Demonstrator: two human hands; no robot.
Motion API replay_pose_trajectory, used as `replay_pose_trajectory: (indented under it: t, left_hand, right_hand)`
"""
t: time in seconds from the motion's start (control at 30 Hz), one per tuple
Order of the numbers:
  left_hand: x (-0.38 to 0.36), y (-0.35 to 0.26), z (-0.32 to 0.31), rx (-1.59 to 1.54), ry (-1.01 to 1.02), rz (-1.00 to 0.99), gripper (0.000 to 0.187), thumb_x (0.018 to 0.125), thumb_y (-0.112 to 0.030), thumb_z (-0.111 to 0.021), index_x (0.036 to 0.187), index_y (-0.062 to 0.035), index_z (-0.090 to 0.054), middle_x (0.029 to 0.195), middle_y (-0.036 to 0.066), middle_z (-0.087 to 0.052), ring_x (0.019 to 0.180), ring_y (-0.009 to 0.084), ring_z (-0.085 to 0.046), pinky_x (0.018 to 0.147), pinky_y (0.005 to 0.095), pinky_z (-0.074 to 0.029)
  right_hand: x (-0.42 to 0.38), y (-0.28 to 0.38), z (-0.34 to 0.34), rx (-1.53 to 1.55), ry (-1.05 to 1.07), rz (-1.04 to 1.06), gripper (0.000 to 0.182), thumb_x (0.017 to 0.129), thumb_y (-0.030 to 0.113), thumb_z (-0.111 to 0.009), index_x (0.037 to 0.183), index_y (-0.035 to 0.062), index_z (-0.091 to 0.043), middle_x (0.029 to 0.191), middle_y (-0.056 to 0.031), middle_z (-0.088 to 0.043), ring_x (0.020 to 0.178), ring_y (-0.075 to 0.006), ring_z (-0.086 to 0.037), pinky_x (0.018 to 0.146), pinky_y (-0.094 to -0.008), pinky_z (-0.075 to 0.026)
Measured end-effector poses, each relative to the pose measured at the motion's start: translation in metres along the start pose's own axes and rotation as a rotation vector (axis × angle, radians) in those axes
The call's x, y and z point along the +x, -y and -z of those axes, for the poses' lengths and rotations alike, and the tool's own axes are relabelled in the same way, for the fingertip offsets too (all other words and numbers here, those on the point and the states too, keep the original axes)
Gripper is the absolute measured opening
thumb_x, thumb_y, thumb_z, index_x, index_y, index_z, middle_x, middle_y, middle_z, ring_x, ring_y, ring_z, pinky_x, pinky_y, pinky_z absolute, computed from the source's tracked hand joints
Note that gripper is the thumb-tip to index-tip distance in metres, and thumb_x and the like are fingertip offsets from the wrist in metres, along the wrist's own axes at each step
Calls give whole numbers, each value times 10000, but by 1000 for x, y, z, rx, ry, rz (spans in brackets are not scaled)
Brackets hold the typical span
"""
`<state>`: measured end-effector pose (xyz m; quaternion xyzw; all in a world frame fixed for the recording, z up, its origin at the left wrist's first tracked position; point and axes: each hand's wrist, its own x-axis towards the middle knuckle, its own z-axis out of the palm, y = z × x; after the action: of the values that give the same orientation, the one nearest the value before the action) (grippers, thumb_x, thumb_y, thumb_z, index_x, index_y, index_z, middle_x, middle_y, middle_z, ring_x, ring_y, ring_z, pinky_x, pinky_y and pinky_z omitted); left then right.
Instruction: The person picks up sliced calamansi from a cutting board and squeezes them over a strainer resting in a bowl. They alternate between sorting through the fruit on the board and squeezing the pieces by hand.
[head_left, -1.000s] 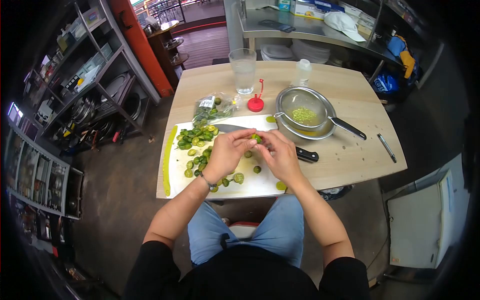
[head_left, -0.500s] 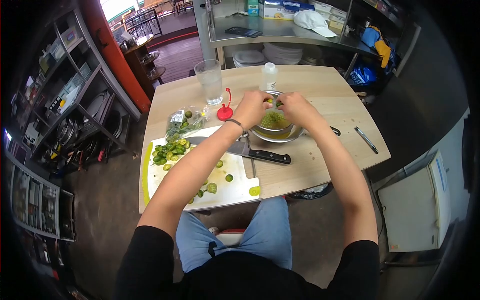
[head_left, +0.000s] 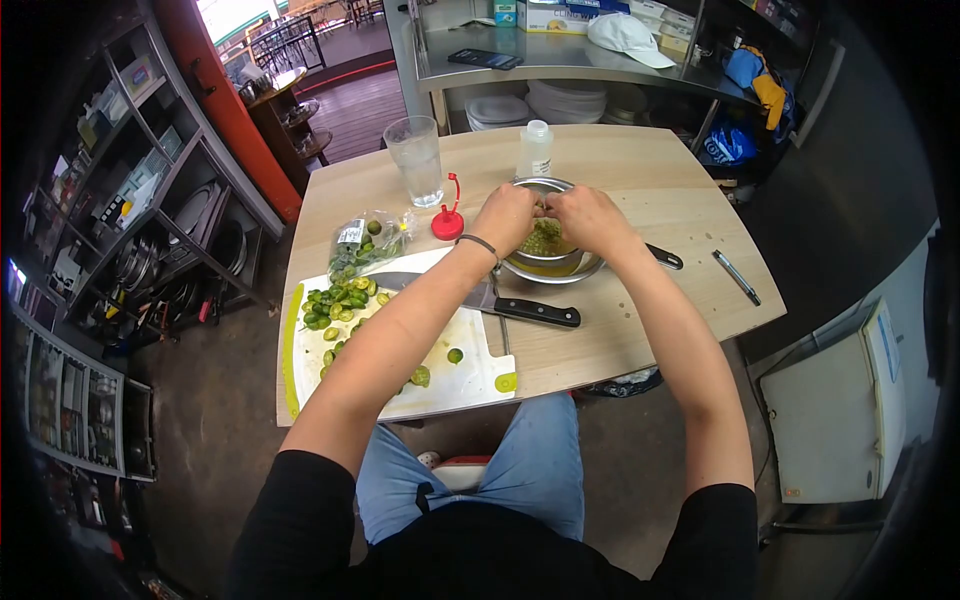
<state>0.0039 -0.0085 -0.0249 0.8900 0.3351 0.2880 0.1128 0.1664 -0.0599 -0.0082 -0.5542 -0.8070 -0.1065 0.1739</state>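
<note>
Over a metal bowl (head_left: 560,272) with a strainer in it, my left hand (head_left: 510,213) and my right hand (head_left: 592,218) meet, fingers pinched close together. What they grip is hidden by the fingers. Green pulp (head_left: 543,238) lies in the strainer beneath them, and its black handle (head_left: 665,257) sticks out to the right. Left of the bowl, a white cutting board (head_left: 465,378) carries several cut green citrus pieces (head_left: 333,305). A knife with a black handle (head_left: 538,312) rests across the board's right edge, under my left forearm.
Behind the bowl stand a glass of water (head_left: 417,165) and an uncapped plastic bottle (head_left: 535,150). A red cap (head_left: 448,222) and a bag of green fruit (head_left: 366,243) are left of it. A pen (head_left: 737,278) lies at the right. A metal counter (head_left: 560,60) is beyond.
My hands have come together over the strainer. The green pieces seen between my fingers before are now hidden. The view has shifted slightly.
</note>
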Motion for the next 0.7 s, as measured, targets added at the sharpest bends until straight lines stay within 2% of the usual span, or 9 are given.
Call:
replay_pose_trajectory:
  t: [0.13,0.27,0.37,0.43,0.53,0.7]
  left_hand:
    - [1,0,-3,81,-10,-25,140,815,-55,-616,910,-27,-715,829,262,-637,794,412,-635,745,462,-512]
    - [1,0,-4,36,-50,-26,140,811,-47,-609,900,-34,-717,816,247,-639,780,411,-634,736,461,-509]
    - [7,-3,3,-8,-95,15,131,822,-68,-621,903,-24,-715,841,225,-653,791,401,-637,735,449,-507]
    - [9,-6,13,-113,-192,-71,140,836,-90,-629,925,-22,-713,880,208,-664,803,390,-638,746,437,-507]
    - [10,-5,20,-105,-183,-117,161,841,-108,-638,959,-27,-712,901,205,-668,812,380,-639,755,431,-509]
    - [12,-2,15,17,-85,-141,174,816,-57,-617,961,-32,-710,877,201,-667,802,373,-644,739,425,-513]
  right_hand:
    - [1,3,4,8,-8,6,76,745,26,-622,812,45,-653,736,-192,-652,735,-380,-638,664,-469,-515]
    - [2,2,3,23,-23,-1,92,734,15,-616,814,46,-650,742,-189,-653,747,-379,-636,666,-469,-512]
    - [2,2,15,47,-21,-63,108,787,59,-617,877,59,-676,773,-190,-661,763,-382,-636,676,-467,-511]
    - [1,2,26,159,-78,-115,155,846,120,-608,968,77,-693,808,-197,-665,777,-384,-636,689,-466,-509]
    - [-1,2,31,102,-48,-123,160,872,200,-617,963,85,-679,794,-171,-671,787,-354,-653,685,-473,-514]
    - [2,4,24,86,-45,-74,164,864,180,-618,967,69,-681,783,-182,-664,772,-369,-642,691,-472,-508]
